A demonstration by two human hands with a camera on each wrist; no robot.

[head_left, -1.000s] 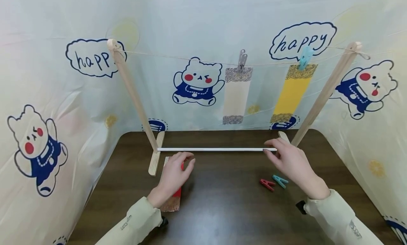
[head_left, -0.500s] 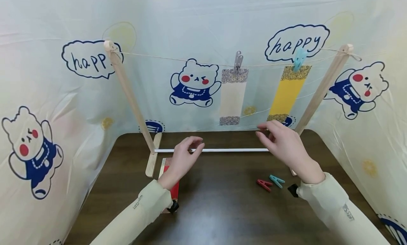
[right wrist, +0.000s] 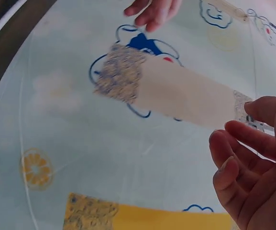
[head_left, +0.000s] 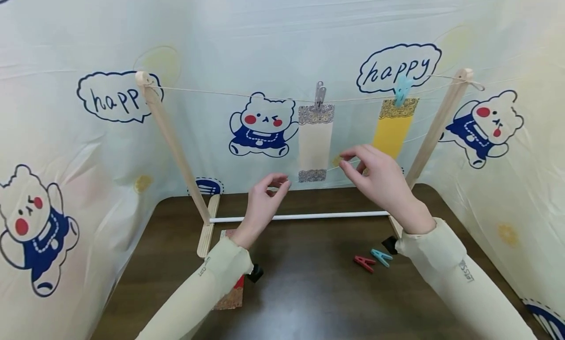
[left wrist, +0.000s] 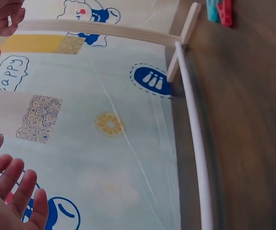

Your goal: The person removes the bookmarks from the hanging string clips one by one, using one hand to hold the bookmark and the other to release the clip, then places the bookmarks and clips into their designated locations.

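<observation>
Both hands are raised over the table with nothing in them, fingers loosely bent. My left hand [head_left: 263, 205] is above the white rod, a little left of a hanging cream strip [head_left: 315, 141] with patterned ends. A grey clothespin [head_left: 320, 95] fixes that strip to the string [head_left: 229, 92]. My right hand [head_left: 381, 179] is right of the cream strip and overlaps the lower part of a yellow strip [head_left: 394, 131], which hangs from a light blue clothespin [head_left: 402, 90]. Under my left forearm lies a red strip [head_left: 231, 300], partly hidden.
Two wooden posts [head_left: 174, 146] carry the string, joined low down by a white rod [head_left: 326, 216]. A red clothespin [head_left: 364, 263] and a blue clothespin [head_left: 381, 257] lie on the dark table [head_left: 304, 291], right of its middle. A printed curtain [head_left: 273, 31] surrounds it.
Both hands have risen from near the rod toward the hanging strips, the left moving rightward and the right leftward. The head view has shifted slightly. Strips and clothespins stay where they were.
</observation>
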